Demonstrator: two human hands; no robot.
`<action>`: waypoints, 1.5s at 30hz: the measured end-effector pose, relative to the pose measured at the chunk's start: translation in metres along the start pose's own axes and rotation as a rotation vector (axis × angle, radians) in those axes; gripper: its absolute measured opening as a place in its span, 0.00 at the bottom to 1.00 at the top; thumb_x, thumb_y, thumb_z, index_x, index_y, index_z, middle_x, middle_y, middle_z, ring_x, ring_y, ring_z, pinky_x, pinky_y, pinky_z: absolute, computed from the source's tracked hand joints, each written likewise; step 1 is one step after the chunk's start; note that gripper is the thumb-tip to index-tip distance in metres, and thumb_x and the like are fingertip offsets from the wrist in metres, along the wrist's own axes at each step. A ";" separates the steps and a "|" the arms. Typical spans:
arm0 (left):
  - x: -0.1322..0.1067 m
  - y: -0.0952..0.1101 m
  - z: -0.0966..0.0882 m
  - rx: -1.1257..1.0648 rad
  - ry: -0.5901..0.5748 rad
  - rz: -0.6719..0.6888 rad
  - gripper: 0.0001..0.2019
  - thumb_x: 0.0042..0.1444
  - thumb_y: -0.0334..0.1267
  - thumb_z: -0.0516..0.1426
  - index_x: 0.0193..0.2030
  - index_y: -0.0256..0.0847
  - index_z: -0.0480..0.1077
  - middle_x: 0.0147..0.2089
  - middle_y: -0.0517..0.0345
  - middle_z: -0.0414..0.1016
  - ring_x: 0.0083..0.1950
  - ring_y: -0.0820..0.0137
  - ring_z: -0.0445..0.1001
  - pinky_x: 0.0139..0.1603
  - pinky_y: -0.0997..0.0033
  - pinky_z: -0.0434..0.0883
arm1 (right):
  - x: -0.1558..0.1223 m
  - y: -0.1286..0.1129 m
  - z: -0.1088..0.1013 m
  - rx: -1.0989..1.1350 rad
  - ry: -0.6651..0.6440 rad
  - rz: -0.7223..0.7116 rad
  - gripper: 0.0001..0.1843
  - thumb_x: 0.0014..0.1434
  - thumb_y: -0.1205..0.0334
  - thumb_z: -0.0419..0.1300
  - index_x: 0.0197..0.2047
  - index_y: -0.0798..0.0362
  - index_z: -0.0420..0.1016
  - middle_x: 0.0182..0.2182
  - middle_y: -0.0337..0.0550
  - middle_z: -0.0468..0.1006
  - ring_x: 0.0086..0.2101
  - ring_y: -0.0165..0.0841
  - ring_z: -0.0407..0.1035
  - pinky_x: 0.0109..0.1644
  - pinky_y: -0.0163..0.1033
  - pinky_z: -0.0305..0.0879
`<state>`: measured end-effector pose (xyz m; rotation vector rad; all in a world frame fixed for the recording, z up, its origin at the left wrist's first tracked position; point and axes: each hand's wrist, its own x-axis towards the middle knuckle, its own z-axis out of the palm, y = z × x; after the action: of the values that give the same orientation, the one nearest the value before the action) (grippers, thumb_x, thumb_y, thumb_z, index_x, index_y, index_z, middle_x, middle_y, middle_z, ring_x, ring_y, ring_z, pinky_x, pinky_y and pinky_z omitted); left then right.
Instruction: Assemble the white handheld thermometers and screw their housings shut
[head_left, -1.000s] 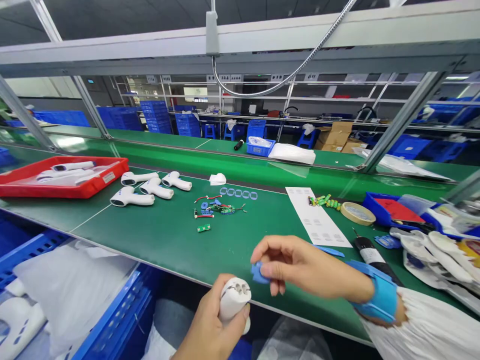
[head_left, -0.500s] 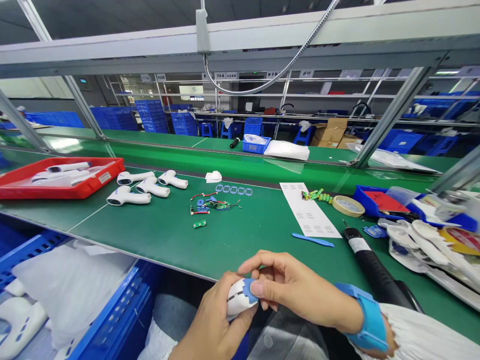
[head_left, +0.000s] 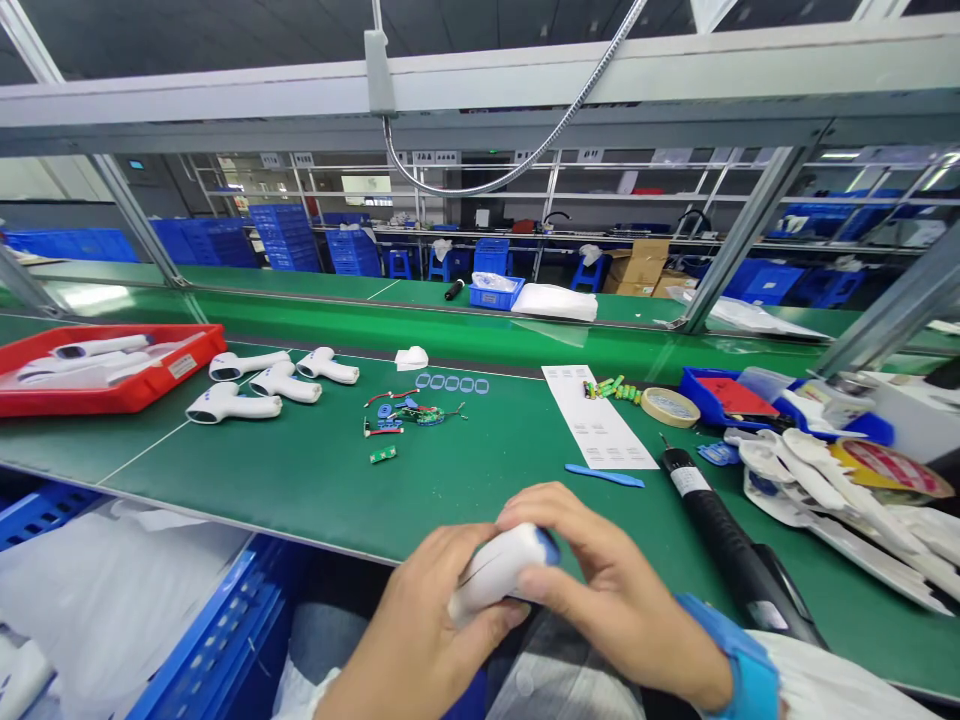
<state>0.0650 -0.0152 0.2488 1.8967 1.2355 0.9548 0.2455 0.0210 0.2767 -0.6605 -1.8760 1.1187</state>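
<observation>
Grip: left hand [head_left: 420, 625] and right hand [head_left: 611, 590] closing together on thermometer body [head_left: 491, 572], holding just behind bench edge [head_left: 247, 522], blue end [head_left: 549, 546] poking out; screwdriver [head_left: 712, 530] lying beside right hand.

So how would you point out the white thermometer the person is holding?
Near the green workbench's front edge, look between the left hand and right hand. That white pistol-shaped thermometer has a blue piece at its end, unlike the four lying beyond.
</observation>
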 end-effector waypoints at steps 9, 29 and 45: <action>0.018 0.005 0.011 0.155 0.062 0.380 0.07 0.59 0.40 0.55 0.43 0.43 0.67 0.31 0.66 0.74 0.29 0.76 0.72 0.30 0.79 0.67 | -0.012 0.005 -0.013 0.405 0.145 0.238 0.18 0.48 0.53 0.68 0.40 0.50 0.71 0.38 0.42 0.76 0.36 0.32 0.68 0.43 0.37 0.64; 0.074 -0.068 0.030 0.922 0.159 0.745 0.12 0.62 0.37 0.49 0.50 0.40 0.68 0.49 0.53 0.74 0.52 0.60 0.70 0.57 0.54 0.63 | -0.087 0.046 -0.185 -1.501 -0.437 -0.113 0.27 0.52 0.83 0.44 0.49 0.51 0.69 0.52 0.51 0.70 0.51 0.44 0.65 0.48 0.53 0.68; 0.071 -0.044 0.060 0.683 0.096 0.566 0.16 0.62 0.45 0.49 0.49 0.37 0.68 0.46 0.49 0.75 0.49 0.58 0.71 0.53 0.47 0.67 | 0.016 -0.018 -0.090 0.274 0.860 -0.173 0.29 0.55 0.33 0.48 0.45 0.48 0.67 0.20 0.36 0.68 0.22 0.33 0.63 0.27 0.39 0.62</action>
<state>0.1170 0.0574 0.1968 2.8729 1.1912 0.9792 0.3140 0.0652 0.3219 -0.6615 -1.0032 0.7729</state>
